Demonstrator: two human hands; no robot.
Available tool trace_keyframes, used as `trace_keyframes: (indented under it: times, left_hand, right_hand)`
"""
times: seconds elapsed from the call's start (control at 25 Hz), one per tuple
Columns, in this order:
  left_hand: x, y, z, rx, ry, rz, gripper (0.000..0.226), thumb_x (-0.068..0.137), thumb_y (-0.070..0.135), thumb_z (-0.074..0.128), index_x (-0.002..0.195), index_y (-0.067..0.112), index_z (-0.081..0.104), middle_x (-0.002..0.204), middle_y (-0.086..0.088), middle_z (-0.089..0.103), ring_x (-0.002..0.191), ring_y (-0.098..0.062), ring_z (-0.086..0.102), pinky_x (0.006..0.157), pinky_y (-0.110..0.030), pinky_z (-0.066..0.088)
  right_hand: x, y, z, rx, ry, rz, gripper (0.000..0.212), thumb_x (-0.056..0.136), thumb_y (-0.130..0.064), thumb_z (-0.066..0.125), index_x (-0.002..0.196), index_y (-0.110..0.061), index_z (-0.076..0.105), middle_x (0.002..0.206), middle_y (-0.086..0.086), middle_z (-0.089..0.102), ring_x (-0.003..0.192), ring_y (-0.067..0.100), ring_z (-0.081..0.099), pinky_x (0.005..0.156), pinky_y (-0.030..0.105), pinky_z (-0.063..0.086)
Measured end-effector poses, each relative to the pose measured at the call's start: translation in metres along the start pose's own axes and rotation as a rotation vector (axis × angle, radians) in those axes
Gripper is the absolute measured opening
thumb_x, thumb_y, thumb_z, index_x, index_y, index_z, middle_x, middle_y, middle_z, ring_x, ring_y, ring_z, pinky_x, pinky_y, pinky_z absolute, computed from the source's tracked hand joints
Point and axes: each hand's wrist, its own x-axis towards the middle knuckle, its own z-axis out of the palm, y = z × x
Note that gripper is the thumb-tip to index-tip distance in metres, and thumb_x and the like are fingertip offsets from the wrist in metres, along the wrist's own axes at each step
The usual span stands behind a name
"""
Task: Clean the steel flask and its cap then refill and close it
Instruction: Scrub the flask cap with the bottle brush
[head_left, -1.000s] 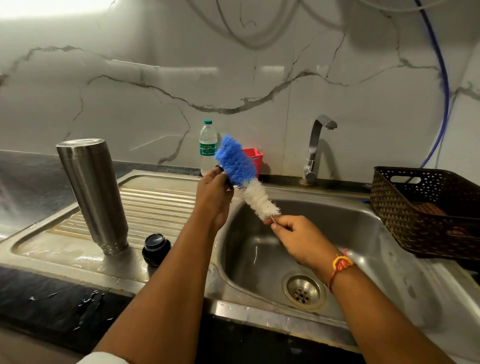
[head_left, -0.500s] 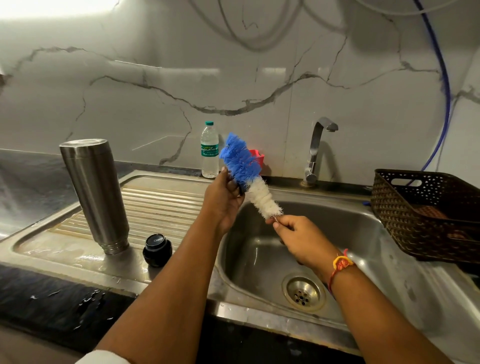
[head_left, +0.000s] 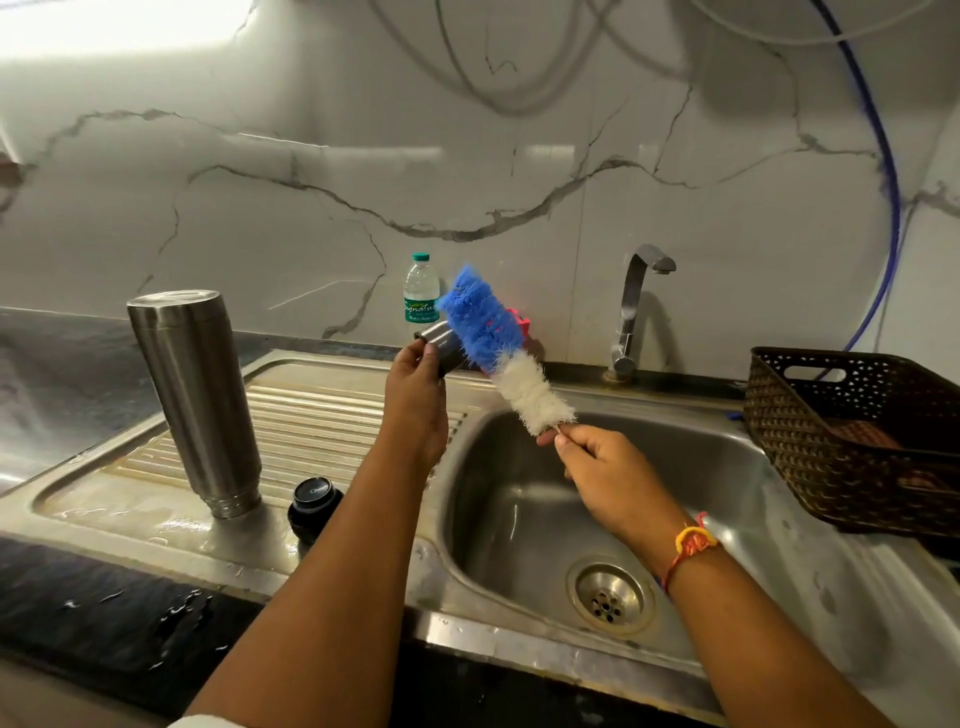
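Observation:
The steel flask (head_left: 195, 400) stands upside down on the sink's ribbed drainboard (head_left: 311, 410) at the left. A black inner stopper (head_left: 313, 506) sits beside its base. My left hand (head_left: 415, 400) grips a small steel cup-shaped cap (head_left: 441, 345) above the drainboard's right end. A bottle brush (head_left: 498, 353) with a blue tip and white lower bristles lies slanted against the cap. My right hand (head_left: 608, 467) pinches the brush's thin wire handle just below the bristles, over the basin.
The sink basin (head_left: 727, 467) with its drain (head_left: 605, 597) lies under my right hand. A steel tap (head_left: 631, 312) stands behind it. A small water bottle (head_left: 421, 296) stands at the wall. A brown plastic basket (head_left: 857, 431) sits at the right.
My left hand has turned so that the steel cap now shows beside the blue bristles. The brush has stayed slanted in nearly the same place.

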Motion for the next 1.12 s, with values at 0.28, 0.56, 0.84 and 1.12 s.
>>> trace_keyframes:
  times: [0.28,0.56,0.84,1.12]
  left_hand:
    - [-0.008,-0.014,0.008,0.873,-0.183,0.286,0.025,0.107,0.018,0.048,0.126,0.012,0.063,0.115,-0.003,0.070,0.096,-0.011,0.064,0.089,-0.029,0.051]
    - [-0.007,-0.015,0.004,1.028,-0.232,0.357,0.030,0.108,0.017,0.046,0.133,0.013,0.062,0.119,-0.004,0.068,0.108,-0.015,0.062,0.094,-0.024,0.047]
    - [-0.015,-0.012,0.004,1.001,-0.240,0.347,0.028,0.108,0.017,0.045,0.131,0.014,0.062,0.116,0.000,0.064,0.104,-0.014,0.059,0.088,-0.023,0.046]
    - [-0.011,0.001,0.008,-0.158,-0.073,-0.111,0.017,0.108,0.014,0.045,0.118,0.009,0.058,0.124,-0.021,0.067,0.117,-0.030,0.068,0.095,-0.038,0.057]
  right_hand:
    - [0.001,0.001,-0.005,-0.027,-0.025,0.055,0.024,0.103,-0.024,0.046,0.108,-0.025,0.069,0.056,-0.006,0.046,0.048,0.008,0.039,0.050,0.027,0.033]
    - [-0.002,-0.004,-0.012,0.044,-0.058,0.138,0.024,0.103,-0.026,0.044,0.104,-0.028,0.068,0.064,-0.001,0.047,0.048,0.008,0.038,0.045,0.024,0.032]
    - [-0.005,-0.006,-0.021,0.185,-0.091,0.264,0.024,0.104,-0.029,0.043,0.107,-0.027,0.066,0.068,-0.001,0.045,0.047,0.007,0.033,0.040,0.022,0.026]
    - [-0.006,-0.010,-0.019,0.777,-0.248,0.509,0.028,0.104,-0.024,0.042,0.118,-0.011,0.063,0.059,-0.005,0.035,0.048,0.004,0.019,0.040,0.017,0.011]
